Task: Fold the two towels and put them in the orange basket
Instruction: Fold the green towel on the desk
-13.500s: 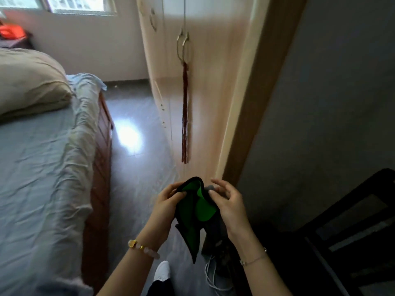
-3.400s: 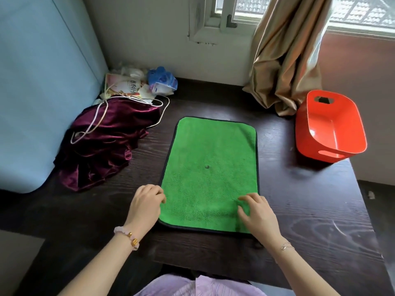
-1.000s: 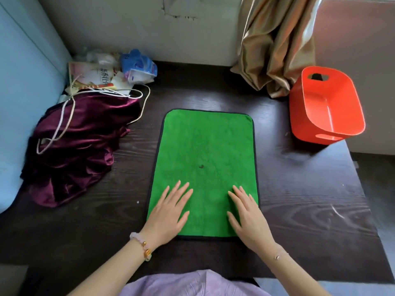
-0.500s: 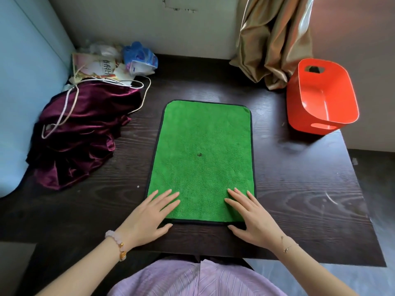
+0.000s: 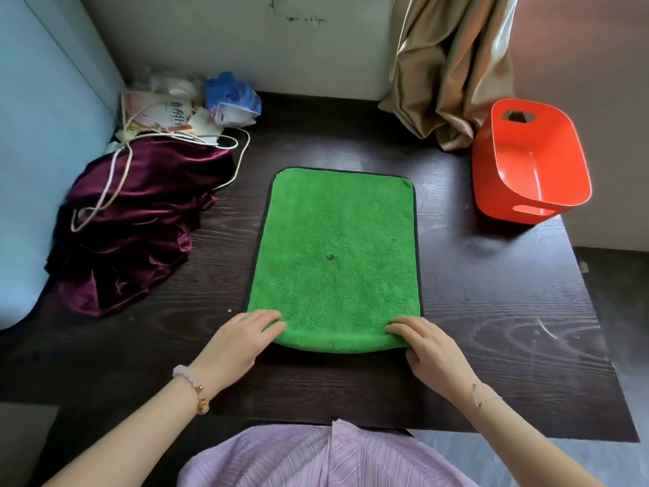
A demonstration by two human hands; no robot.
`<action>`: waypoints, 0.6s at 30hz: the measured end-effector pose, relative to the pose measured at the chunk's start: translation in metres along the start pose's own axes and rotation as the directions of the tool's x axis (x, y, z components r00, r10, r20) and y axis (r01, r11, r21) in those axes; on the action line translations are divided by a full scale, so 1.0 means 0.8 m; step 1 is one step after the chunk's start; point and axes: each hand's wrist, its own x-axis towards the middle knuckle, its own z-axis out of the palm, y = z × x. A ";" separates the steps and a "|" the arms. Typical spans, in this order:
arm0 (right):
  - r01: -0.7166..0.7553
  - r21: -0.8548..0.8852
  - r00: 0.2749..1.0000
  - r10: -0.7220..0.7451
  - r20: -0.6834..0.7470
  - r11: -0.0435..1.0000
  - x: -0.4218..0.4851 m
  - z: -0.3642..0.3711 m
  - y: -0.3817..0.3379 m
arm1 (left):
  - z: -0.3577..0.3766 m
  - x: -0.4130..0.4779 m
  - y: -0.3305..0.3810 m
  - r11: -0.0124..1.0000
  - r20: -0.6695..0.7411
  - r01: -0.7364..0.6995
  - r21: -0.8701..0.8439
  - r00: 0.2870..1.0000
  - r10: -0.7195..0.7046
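Observation:
A green towel (image 5: pixel 333 247) with a dark trim lies flat on the dark wooden table (image 5: pixel 491 311), long side running away from me. Its near edge is lifted and curled up. My left hand (image 5: pixel 242 340) pinches the near left corner and my right hand (image 5: pixel 425 347) pinches the near right corner. The orange basket (image 5: pixel 526 166) stands empty at the table's far right, tilted toward me. Only one green towel shows.
A crumpled maroon velvet cloth (image 5: pixel 130 223) with a white cord (image 5: pixel 116 177) over it fills the table's left side. Papers and a blue packet (image 5: pixel 231 98) lie at the far left corner. A tan curtain (image 5: pixel 449 65) hangs down behind the basket.
Both hands lay flat on the towel's near end half a second ago; now their fingers have curled round the near corners and raised that edge off the table.

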 end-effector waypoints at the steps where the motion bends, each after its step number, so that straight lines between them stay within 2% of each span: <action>1: -0.060 0.024 0.998 0.061 -0.032 0.998 0.004 -0.004 -0.001 | -0.006 0.003 -0.003 0.999 -0.003 0.038 -0.003 0.999 -0.038; 2: -0.131 0.045 0.989 0.134 -0.065 0.990 0.007 -0.008 -0.001 | -0.013 0.008 -0.007 0.996 -0.003 0.082 -0.027 0.997 -0.082; 4: -0.277 0.111 0.949 0.290 -0.127 0.955 0.018 -0.019 0.002 | -0.023 0.019 -0.018 0.962 0.007 0.207 -0.180 0.978 -0.209; 6: -0.357 0.235 0.903 0.398 -0.160 0.904 0.031 -0.028 0.006 | -0.034 0.034 -0.027 0.837 0.065 0.364 -0.409 0.926 -0.371; 8: -0.384 0.365 0.867 0.467 -0.173 0.848 0.048 -0.036 0.009 | -0.044 0.052 -0.037 0.694 0.116 0.446 -0.565 0.876 -0.468; 13: -0.465 0.609 0.762 0.641 -0.094 0.642 0.092 -0.057 0.024 | -0.053 0.096 -0.076 0.394 0.194 0.452 -0.800 0.817 -0.544; 18: -0.468 0.682 0.717 0.693 -0.079 0.562 0.138 -0.071 0.049 | -0.055 0.145 -0.099 0.195 0.176 0.393 -0.899 0.730 -0.661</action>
